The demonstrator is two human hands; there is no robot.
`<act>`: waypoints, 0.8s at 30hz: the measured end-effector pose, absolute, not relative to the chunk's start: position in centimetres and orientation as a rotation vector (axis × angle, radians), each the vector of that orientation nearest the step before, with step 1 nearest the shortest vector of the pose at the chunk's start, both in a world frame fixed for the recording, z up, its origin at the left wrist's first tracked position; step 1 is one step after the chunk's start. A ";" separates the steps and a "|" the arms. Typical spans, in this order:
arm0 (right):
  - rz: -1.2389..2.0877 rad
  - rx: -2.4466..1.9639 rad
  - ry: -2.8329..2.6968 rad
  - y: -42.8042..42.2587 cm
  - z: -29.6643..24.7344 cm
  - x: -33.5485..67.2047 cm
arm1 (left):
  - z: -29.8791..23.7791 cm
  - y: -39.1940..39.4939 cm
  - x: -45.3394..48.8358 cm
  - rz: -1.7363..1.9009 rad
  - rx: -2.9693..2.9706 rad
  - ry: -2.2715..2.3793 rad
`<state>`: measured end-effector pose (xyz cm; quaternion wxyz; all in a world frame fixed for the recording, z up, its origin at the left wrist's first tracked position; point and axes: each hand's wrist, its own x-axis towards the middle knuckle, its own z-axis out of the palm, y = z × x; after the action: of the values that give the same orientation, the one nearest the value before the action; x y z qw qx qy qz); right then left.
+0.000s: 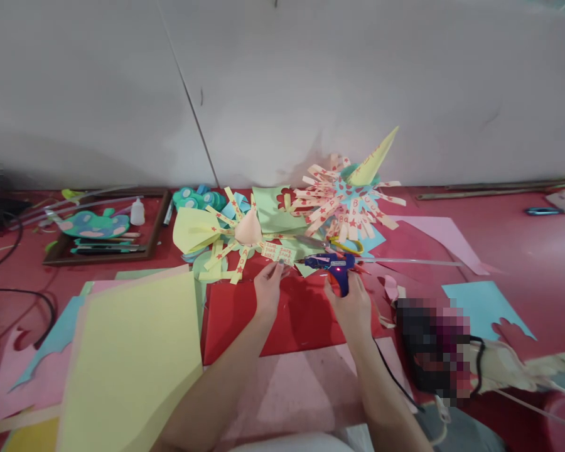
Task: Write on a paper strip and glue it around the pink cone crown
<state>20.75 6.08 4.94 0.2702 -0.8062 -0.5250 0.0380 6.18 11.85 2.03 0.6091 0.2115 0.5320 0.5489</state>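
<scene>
My right hand (pixel 351 300) is wrapped round the grip of a dark blue hot glue gun (pixel 338 264), which has a small red light lit and its nozzle pointing left. A clear glue stick (pixel 412 261) sticks out of its back. My left hand (pixel 268 289) pinches a small pale paper piece (pixel 279 252) with red writing, just left of the nozzle. Beyond it lies a paper craft with a pale cone (pixel 249 228) and yellow strips with red stars. Under both hands is a flat red sheet (pixel 254 320).
A spiky paper craft with a tall yellow cone (pixel 374 157) stands at the back right. Yellow paper sheets (pixel 136 351) are stacked at left. A brown tray (pixel 101 258) holds a small white bottle (pixel 137 212) and tools. Blue paper (pixel 484 304) and a cable (pixel 395 380) lie at right.
</scene>
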 end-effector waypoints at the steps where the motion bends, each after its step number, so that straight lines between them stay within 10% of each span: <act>1: 0.088 -2.170 -1.424 6.1 4.7 20.7 | 2.0 11.9 6.2 1.270 0.486 1.226; 24: 0.035 -2.231 -1.461 6.3 4.0 20.3 | 1.7 11.9 6.2 1.291 0.554 1.260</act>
<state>20.29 6.29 3.97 0.2353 -0.8130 -0.5324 0.0128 6.18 11.92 1.68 0.5870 0.2377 0.5407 0.5537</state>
